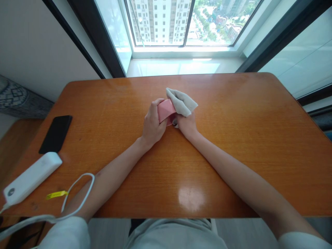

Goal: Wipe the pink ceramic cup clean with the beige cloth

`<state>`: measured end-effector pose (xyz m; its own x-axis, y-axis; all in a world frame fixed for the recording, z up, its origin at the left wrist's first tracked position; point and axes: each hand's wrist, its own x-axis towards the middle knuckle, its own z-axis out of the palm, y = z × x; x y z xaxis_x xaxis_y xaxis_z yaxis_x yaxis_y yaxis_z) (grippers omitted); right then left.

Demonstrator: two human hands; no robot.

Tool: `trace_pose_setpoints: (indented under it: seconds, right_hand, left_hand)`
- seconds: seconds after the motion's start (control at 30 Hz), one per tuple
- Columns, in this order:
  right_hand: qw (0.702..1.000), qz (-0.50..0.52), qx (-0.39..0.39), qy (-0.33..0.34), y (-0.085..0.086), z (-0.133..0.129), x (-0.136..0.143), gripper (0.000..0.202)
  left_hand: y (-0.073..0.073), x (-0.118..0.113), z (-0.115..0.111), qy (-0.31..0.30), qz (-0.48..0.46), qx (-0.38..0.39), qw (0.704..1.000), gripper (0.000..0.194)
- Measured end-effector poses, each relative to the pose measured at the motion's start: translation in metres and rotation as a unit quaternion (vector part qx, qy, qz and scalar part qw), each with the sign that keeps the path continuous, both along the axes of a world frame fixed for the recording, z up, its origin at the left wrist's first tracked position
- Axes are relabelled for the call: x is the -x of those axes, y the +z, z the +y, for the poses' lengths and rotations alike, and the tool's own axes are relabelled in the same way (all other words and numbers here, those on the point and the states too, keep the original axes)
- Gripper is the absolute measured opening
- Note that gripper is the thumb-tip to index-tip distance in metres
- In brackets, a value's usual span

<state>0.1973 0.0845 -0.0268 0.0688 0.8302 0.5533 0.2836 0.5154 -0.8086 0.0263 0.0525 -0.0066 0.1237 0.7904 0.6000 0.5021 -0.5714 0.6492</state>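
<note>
Likely a high-rise home: the window (188, 24) at top centre looks down past a tower block (158, 20) to treetops (207, 33); a glossy wooden tabletop (124, 107) fills the middle, with patterned fabric (19, 97) at the left edge.

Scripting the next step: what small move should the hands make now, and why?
Probably a short rub of the cloth along the pink item: the left hand grips the item, and the right hand holds the cloth bunched close up to it. Where exactly they touch is partly hidden.
</note>
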Motion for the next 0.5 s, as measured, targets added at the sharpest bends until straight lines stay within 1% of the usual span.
trace_pose_setpoints:
  seconds: [0.1,0.23,0.3,0.37,0.43,0.5]
  right_hand:
    - [0.999,-0.030,-0.043,-0.002,0.000,-0.004,0.001,0.041]
    - [0.987,-0.105,-0.120,-0.035,0.016,-0.021,0.000,0.045]
    - [0.974,-0.155,-0.149,-0.065,0.023,-0.025,-0.005,0.045]
    - [0.958,-0.208,-0.176,-0.088,0.027,-0.025,-0.010,0.044]
    - [0.943,-0.257,-0.191,-0.091,0.029,-0.024,-0.013,0.041]
    - [0.932,-0.296,-0.195,-0.075,0.030,-0.023,-0.013,0.038]
  left_hand:
    - [-0.001,0.002,0.000,-0.006,-0.004,-0.006,1.000,0.056]
    - [-0.005,0.002,0.000,-0.019,-0.008,0.016,1.000,0.056]
    - [-0.008,0.001,0.002,-0.026,0.004,0.038,0.999,0.057]
    - [-0.011,0.001,0.004,-0.031,0.021,0.052,0.998,0.055]
    - [-0.015,0.000,0.005,-0.033,0.032,0.048,0.998,0.051]
    - [-0.020,0.000,0.006,-0.039,0.035,0.034,0.998,0.052]
